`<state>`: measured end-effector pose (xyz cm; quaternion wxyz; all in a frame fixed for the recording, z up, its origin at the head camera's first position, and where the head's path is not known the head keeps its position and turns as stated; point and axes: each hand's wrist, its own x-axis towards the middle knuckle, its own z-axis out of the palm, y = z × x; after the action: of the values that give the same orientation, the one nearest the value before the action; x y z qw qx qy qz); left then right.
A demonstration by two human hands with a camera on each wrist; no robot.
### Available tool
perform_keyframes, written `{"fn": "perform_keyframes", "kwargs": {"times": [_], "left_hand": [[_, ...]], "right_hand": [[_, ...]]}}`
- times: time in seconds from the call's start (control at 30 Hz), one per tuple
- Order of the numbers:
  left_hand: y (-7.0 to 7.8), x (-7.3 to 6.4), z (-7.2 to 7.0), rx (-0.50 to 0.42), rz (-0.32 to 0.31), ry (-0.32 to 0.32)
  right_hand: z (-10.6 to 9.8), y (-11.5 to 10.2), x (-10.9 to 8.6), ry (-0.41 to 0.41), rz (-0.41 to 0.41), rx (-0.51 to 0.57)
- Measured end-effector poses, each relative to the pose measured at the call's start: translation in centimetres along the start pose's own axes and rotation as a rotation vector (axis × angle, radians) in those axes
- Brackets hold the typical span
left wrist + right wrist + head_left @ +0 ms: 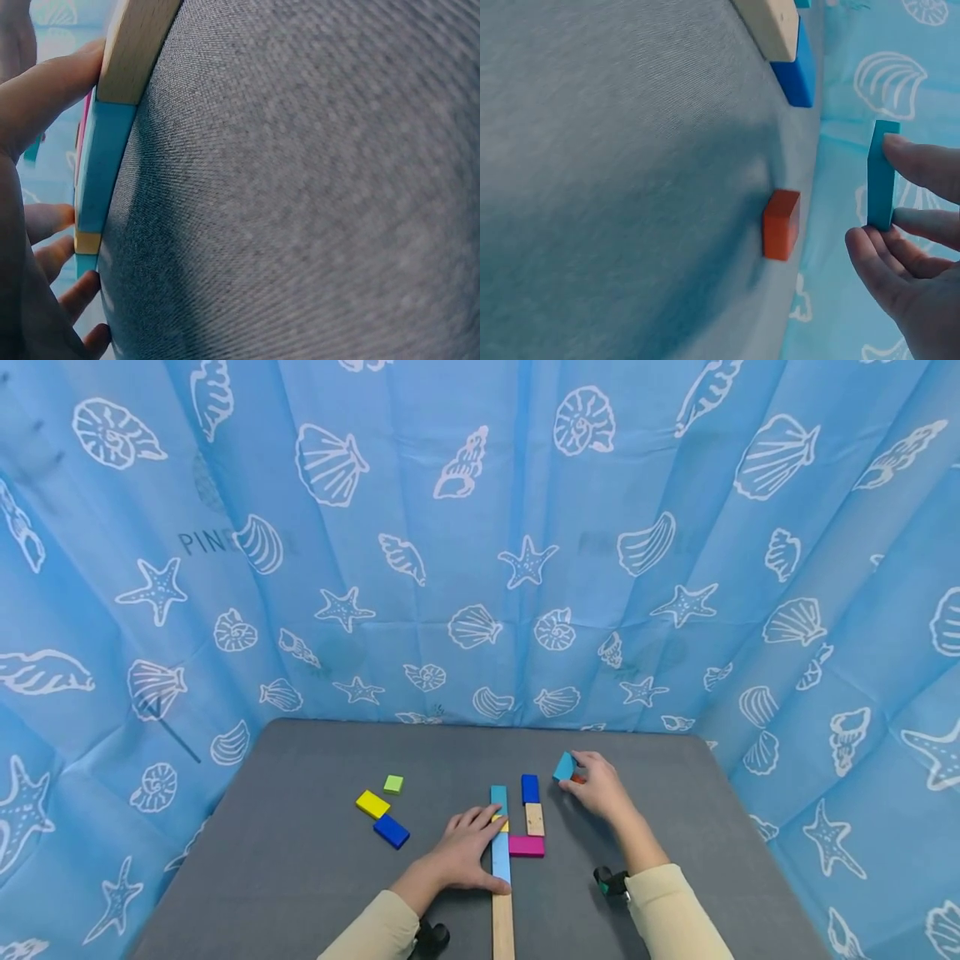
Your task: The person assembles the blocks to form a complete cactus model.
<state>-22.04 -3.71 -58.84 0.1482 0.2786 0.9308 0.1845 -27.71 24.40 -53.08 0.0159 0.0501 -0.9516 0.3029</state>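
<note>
My right hand point(600, 789) pinches a flat turquoise block point(881, 180) between thumb and fingertips. It holds the block raised off the table, near an orange-red block point(780, 225) that lies on the cloth. My left hand point(465, 852) rests with spread fingers along a straight row of blocks. In that row are a pale wooden plank point(503, 927), a light blue block point(501, 864), a small yellow block point(504, 825) and a teal block point(498, 794). The left thumb touches the row where plank and light blue block meet. A magenta block point(527, 847) sits against the row's right side.
Beyond the magenta block, a speckled wooden block point(534, 819) and a dark blue block point(530, 788) line up. On the left lie a green block point(393, 784), a yellow block point(372, 804) and another blue block point(392, 831). A shell-print curtain point(480, 560) hangs behind the grey table point(247, 860).
</note>
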Motion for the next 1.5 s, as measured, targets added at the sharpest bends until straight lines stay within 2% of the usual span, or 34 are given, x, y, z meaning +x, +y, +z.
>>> {"fn": "perform_keyframes", "kwargs": {"times": [0.2, 0.43, 0.7, 1.07, 1.5], "left_hand": [[0.2, 0.1, -0.1, 0.002, 0.004, 0.006], [0.2, 0.0, -0.1, 0.001, 0.008, 0.002], [-0.1, 0.2, -0.1, 0.006, 0.008, -0.005], [0.1, 0.0, -0.3, 0.003, 0.015, -0.008], [0.1, 0.0, -0.3, 0.004, 0.007, -0.008]], "right_hand": [[0.5, -1.0, 1.1, -0.042, -0.059, 0.022], [1.9, -2.3, 2.2, -0.101, -0.046, 0.100], [3.1, -3.9, 3.9, -0.116, -0.102, 0.049], [5.5, -5.1, 5.6, -0.223, -0.124, 0.040], [6.8, -5.4, 6.1, -0.295, -0.125, -0.028]]}}
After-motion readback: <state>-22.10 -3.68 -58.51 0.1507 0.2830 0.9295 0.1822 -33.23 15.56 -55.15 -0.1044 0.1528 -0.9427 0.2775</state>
